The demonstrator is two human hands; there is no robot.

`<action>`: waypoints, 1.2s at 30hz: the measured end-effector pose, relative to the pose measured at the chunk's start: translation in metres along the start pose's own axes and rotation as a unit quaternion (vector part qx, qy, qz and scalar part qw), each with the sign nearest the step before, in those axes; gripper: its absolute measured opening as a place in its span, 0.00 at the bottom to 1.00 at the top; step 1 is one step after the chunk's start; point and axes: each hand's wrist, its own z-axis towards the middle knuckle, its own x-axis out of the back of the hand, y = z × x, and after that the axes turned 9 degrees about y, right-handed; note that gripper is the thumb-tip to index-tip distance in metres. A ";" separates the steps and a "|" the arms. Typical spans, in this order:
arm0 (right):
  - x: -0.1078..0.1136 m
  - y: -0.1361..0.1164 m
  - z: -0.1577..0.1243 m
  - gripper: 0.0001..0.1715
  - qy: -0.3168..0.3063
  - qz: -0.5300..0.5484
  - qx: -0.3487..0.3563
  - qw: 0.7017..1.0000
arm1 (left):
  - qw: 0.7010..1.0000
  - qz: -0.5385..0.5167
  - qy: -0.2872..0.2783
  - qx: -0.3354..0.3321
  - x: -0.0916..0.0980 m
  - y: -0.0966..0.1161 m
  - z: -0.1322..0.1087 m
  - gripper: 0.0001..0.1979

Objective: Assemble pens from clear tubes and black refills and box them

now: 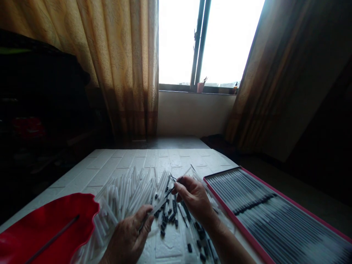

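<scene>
My left hand is closed, pinching a slim clear plastic tube that slants up to the right. Thumb and fingers of my right hand grip a thin dark rod; its lower end meets the tube's upper end, though whether it is inside I cannot tell. Left of my hands lies a heap of clear tubes. Below and between them, short black caps and dark rods are scattered, some joined to clear pieces.
A red scalloped dish holding one dark rod stands at the front left. To the right, a pink-edged tray contains rows of slender clear-and-dark pieces. All rest on a white brick-patterned tabletop. A pink cup stands on the windowsill.
</scene>
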 end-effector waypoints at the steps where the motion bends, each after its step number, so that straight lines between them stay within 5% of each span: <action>1: -0.002 0.002 -0.001 0.15 -0.024 0.011 -0.008 1.000 | 1.000 -0.015 -0.008 0.009 0.000 0.000 0.000 0.09; 6: -0.008 0.006 -0.009 0.13 -0.133 -0.010 -0.014 0.991 | 0.994 -0.077 -0.051 0.056 0.000 0.001 -0.002 0.06; 12: 0.007 -0.004 -0.006 0.14 -0.138 -0.196 0.089 0.967 | 0.984 -0.123 -0.031 0.126 -0.004 -0.002 -0.005 0.08; 17: 0.022 -0.001 -0.001 0.12 -0.199 -0.440 0.124 0.867 | 0.983 -0.127 -0.016 0.130 -0.007 -0.006 -0.008 0.09; 22: 0.023 0.005 -0.004 0.13 -0.279 -0.529 0.106 0.795 | 0.994 -0.039 0.008 0.100 -0.004 -0.006 -0.005 0.09; 36: 0.000 0.009 -0.012 0.08 -0.257 -0.560 0.107 0.781 | 0.995 -0.011 -0.042 0.087 0.000 0.000 0.000 0.09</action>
